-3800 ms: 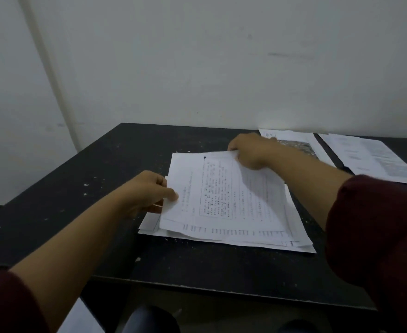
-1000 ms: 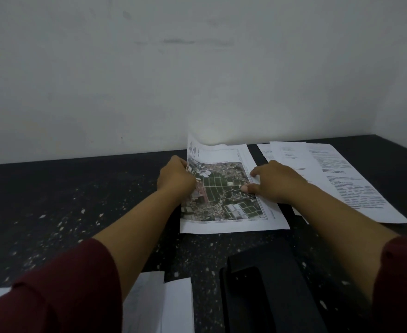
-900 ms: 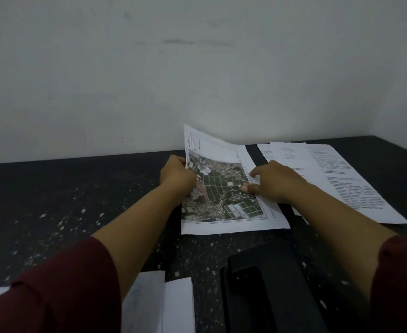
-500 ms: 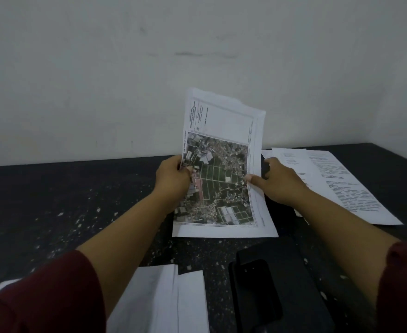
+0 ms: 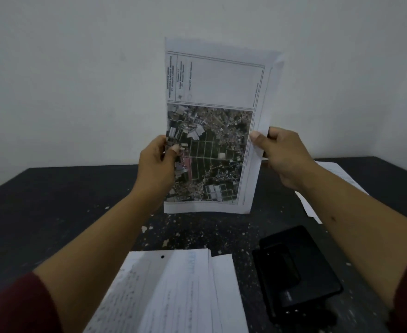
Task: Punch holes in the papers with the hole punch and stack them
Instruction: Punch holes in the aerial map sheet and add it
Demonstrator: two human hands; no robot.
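Note:
I hold a sheet printed with an aerial photo [image 5: 212,131] upright in the air above the dark table [image 5: 53,203]. My left hand [image 5: 158,164] pinches its left edge and my right hand [image 5: 284,157] pinches its right edge; a second sheet seems to lie behind it. A black hole punch [image 5: 296,275] sits on the table at the lower right, below my right forearm. A stack of printed papers [image 5: 173,294] with a punched hole near its top lies at the near edge, between my arms.
More white printed sheets [image 5: 337,179] lie on the table at the right, partly hidden by my right arm. A pale wall [image 5: 77,80] rises directly behind the table. Small paper bits speckle the tabletop.
Both hands lifted the aerial-photo sheet off the table and raised it upright. The view tilted down, so the near stack and the hole punch show more fully.

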